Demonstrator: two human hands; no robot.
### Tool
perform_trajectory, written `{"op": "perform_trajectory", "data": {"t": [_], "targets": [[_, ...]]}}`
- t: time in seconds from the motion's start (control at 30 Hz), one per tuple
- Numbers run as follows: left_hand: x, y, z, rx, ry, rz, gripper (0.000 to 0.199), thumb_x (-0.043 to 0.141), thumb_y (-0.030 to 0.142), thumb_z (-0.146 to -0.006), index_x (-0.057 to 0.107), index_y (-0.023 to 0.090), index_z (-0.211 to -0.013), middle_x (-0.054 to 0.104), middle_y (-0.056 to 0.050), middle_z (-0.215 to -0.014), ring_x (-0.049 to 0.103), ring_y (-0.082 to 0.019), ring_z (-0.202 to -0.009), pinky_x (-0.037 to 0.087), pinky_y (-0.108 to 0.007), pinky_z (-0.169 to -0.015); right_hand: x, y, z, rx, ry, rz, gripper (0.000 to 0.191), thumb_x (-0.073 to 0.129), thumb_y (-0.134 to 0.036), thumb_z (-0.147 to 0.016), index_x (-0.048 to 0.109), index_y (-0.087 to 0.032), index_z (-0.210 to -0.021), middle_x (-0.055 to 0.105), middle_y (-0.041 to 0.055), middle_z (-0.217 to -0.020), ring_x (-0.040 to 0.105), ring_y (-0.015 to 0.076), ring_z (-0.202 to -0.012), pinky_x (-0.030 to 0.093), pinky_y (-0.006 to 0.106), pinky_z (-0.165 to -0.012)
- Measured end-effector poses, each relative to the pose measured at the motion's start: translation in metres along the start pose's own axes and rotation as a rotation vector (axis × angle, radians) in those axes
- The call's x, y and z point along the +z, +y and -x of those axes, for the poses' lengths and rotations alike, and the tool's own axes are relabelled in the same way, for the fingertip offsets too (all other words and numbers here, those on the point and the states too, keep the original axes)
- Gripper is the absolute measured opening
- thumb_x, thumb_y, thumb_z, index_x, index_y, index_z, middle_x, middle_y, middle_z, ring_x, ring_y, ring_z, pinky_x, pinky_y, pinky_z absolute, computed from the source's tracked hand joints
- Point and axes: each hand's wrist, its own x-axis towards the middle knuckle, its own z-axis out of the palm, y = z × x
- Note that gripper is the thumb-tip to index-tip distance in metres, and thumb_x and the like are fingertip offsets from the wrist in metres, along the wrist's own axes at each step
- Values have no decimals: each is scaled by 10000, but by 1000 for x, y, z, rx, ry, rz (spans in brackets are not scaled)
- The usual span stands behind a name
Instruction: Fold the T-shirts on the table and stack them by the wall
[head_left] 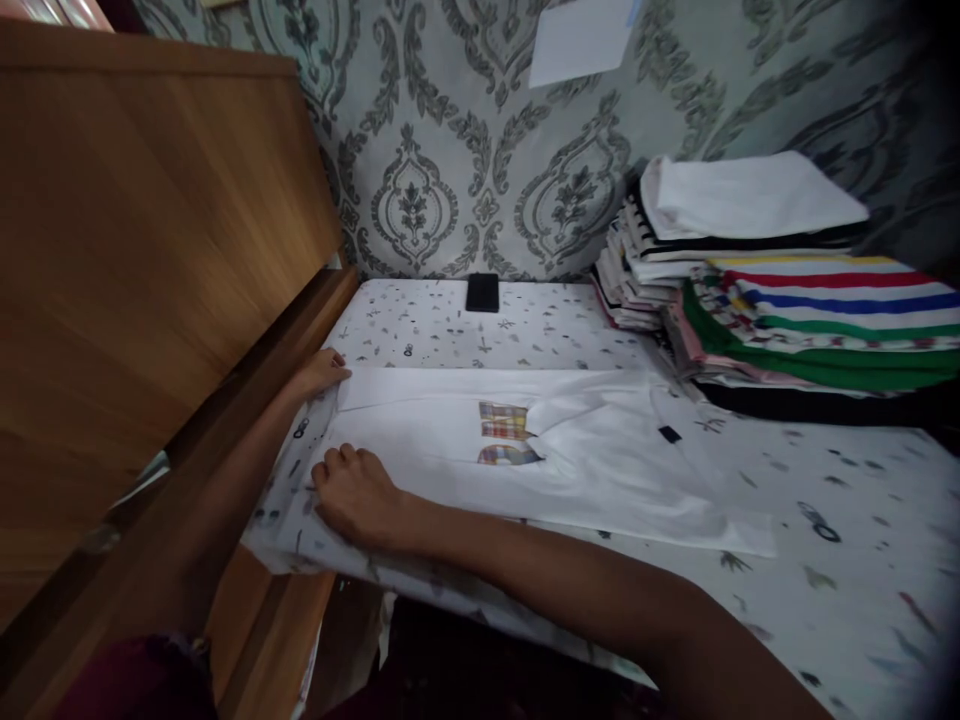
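Note:
A white T-shirt (420,425) lies lengthwise on the patterned sheet, folded narrow, with plaid patches on its front and a small dark label by the neck at the right. At the far left corner of its hem, my left hand (322,373) is closed, thumb and fingers pinching the cloth. My right hand (356,490) is at the near left corner with its fingers curled over the hem edge. The right forearm crosses in front of the shirt's near edge and covers part of it. Creases run through the shirt toward the neck and sleeve end.
Two stacks of folded clothes (832,310) stand at the back right. A black flat object (482,293) lies near the wall. The wooden furniture panel (150,220) rises close on the left. Patterned sheet (855,560) covers the surface, whose front edge drops off below my arms.

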Motion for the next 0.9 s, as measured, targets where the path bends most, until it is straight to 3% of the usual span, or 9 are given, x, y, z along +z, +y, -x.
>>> {"op": "perform_trajectory", "data": {"t": [0.27,0.4,0.53,0.67,0.77,0.9], "targets": [[-5,11,0,-42,-105,52,209,741,194,-595,533,191,-609,481,61,-538,430,-95,-500,281,-219,-479,3,4,-15,48,-50,-11,200,513,-80,-871,651,-100,-1015,724,155,-980,676,261,-873,532,352,-639],[-9,26,7,-45,-113,134,215,718,184,-614,505,192,-638,471,65,-531,460,-93,-486,329,-203,-476,-10,12,-10,275,-51,-211,252,522,-116,-865,641,-144,-1086,745,104,-984,682,228,-826,496,318,-630],[-15,53,17,-13,-124,223,270,702,206,-606,572,208,-842,534,65,-612,532,-111,-527,401,-199,-487,-23,21,11,547,117,-509,176,547,-163,-845,643,-203,-988,735,36,-886,646,192,-765,457,300,-670],[-13,93,24,78,-212,362,405,707,228,-578,655,227,-980,535,65,-619,515,-105,-527,375,-183,-461,-30,30,44,636,393,-903,108,569,-107,-748,590,-200,-800,636,-40,-711,576,125,-683,423,232,-652],[4,126,26,118,-317,427,290,732,249,-563,690,191,-844,535,48,-611,495,-90,-529,359,-175,-456,-33,39,75,653,531,-1189,87,551,-122,-723,571,-196,-764,583,-59,-668,545,104,-642,422,207,-609],[43,169,26,153,-427,465,232,762,240,-569,678,179,-776,547,37,-594,513,-91,-517,364,-183,-454,-37,48,122,755,594,-1440,60,575,-203,-717,604,-194,-769,576,-54,-657,555,109,-607,481,230,-591]]}}
